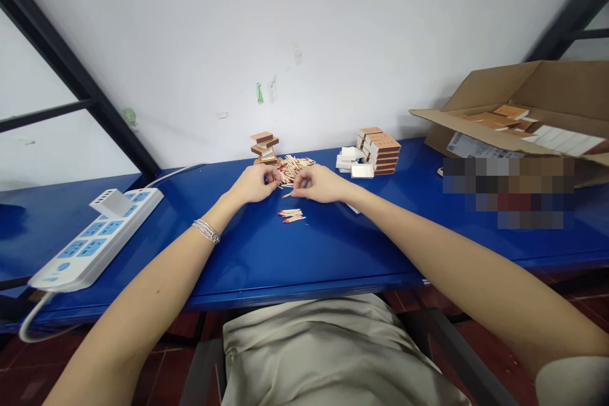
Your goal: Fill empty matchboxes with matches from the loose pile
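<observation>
Nearest the camera came a pale sleeve [578, 380] at four o'clock and a beige-clad lap [328, 349] at six, reckoned from a small bunch of matchsticks [292, 216] on the blue tabletop [257, 260]. Heaped loose matchsticks [297, 166] lay at twelve. Toward one o'clock the right grip [323, 184] was narrow, thumb and fingers pinching what looked like a single matchstick [287, 195], its red head pointing to nine. Toward eleven the left grip [259, 184] was curled, its fingertips at the heap's edge; whether it held anything could not be told. Stacked matchboxes [385, 152] stood at two o'clock. Each stick looked very light, thin and stiff, likely to snap if bent hard, and its dry wood seemed unlikely to slip. The bare shaft near its middle looked the best place to take hold, clear of the head, which might have crumbled or caught if rubbed
</observation>
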Motion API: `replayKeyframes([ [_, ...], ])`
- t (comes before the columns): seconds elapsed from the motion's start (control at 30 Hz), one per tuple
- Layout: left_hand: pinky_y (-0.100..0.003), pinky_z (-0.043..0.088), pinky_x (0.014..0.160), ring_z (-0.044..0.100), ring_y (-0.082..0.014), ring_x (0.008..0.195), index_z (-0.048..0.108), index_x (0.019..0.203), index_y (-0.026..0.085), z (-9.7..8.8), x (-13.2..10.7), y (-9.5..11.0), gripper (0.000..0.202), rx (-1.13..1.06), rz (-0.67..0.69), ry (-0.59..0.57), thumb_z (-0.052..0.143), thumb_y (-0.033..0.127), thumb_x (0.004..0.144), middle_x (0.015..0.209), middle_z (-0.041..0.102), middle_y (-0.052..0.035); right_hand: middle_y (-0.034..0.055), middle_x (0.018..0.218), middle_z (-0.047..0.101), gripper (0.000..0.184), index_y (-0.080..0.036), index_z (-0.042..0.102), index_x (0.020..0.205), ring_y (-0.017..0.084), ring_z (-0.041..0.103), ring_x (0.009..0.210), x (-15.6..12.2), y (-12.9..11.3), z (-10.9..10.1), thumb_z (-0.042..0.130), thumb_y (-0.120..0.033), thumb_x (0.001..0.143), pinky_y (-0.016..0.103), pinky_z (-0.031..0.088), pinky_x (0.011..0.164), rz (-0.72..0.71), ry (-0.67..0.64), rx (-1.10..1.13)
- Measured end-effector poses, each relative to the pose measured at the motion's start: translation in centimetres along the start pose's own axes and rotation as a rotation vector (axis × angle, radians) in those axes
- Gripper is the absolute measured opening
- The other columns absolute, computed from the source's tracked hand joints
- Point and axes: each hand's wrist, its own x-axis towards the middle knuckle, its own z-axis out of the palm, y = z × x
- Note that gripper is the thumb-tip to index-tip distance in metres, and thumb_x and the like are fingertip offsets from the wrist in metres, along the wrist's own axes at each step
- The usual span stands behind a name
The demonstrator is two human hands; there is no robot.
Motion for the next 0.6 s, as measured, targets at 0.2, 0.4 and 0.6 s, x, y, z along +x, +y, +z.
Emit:
replayKeyframes([
  [0.2, -0.026, 0.039, 0.060, 0.054, -0.0144, 0.063, 0.067, 0.079, 0.017, 0.2, 0.0, -0.3, 0.015, 0.076, 0.030, -0.122, 0.054, 0.025, 0.077, 0.070, 0.064, -0.0015, 0.0018, 0.071, 0.069, 0.017, -0.015, 0.070, 0.075, 0.011, 0.059, 0.062, -0.3, -0.6, 0.2, 0.071, -0.032, 0.071, 0.022, 0.043, 0.059, 0.027, -0.143, 0.006],
  [0.4, -0.029, 0.043, 0.068, 0.055, -0.0174, 0.074, 0.065, 0.083, 0.016, 0.6, 0.1, 0.2, 0.015, 0.130, 0.045, -0.154, 0.051, 0.021, 0.082, 0.081, 0.062, -0.0060, 0.0016, 0.070, 0.069, 0.009, -0.017, 0.070, 0.075, 0.011, 0.058, 0.061, -0.1, 0.1, 0.2, 0.067, -0.025, 0.073, 0.022, 0.043, 0.059, 0.062, 0.005, -0.093],
  [0.6, -0.033, 0.045, 0.076, 0.054, -0.0187, 0.080, 0.062, 0.088, 0.016, 0.9, -0.3, 1.9, 0.015, 0.050, 0.096, -0.102, 0.048, 0.022, 0.087, 0.086, 0.057, -0.0067, 0.0003, 0.074, 0.069, 0.010, -0.018, 0.070, 0.080, 0.011, 0.058, 0.063, 0.1, 0.6, 0.8, 0.068, -0.026, 0.074, 0.022, 0.041, 0.060, -0.002, 0.118, -0.107],
])
